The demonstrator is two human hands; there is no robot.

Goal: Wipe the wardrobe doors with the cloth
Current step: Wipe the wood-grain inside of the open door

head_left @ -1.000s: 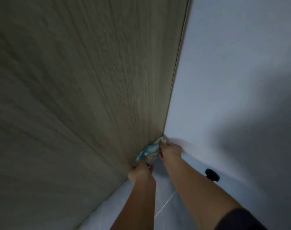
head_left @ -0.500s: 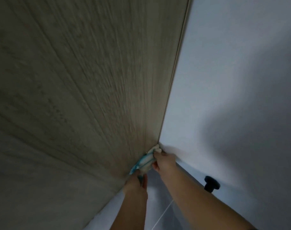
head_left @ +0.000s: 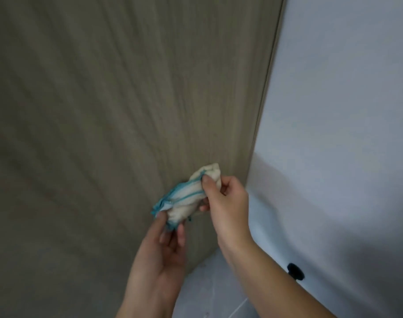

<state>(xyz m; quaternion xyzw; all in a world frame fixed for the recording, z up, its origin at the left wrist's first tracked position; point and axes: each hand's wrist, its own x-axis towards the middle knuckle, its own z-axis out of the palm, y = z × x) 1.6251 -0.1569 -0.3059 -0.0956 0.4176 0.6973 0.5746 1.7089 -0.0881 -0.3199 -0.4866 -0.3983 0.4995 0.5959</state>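
Head view. Both hands and the cloth [head_left: 189, 198] had come off the seam where the wood-grain wardrobe panel [head_left: 104, 134] meets the white panel [head_left: 333, 111]. 0.5 s earlier the cloth was pressed into that seam. It was now held in front of the wood-grain panel, a little left of the panel's right edge. The hands also sat nearer the camera than before.

Cloth: cream with teal stripes and edging, bunched into a twisted roll. It slanted from lower left to upper right across the lower right part of the wood-grain panel. Could not tell whether its upper end touched the panel.

Left hand [head_left: 166, 255]: palm turned up, thumb and fingertips pinching the lower, teal-edged end of the roll. The other fingers were loosely bent beneath it.

Right hand [head_left: 228, 203]: fingers and thumb curled round the upper end of the roll, thumb lying on top. It sat just inside the wood-grain panel's right edge.

White panel: met the wood-grain panel along that right edge and carried a black knob [head_left: 295, 271], low down and well right of the edge. The right forearm covered part of the knob.

Pale tiled floor [head_left: 214, 292]: showed at the foot of the wood-grain panel, between the two forearms.

Wood grain was motion-blurred.
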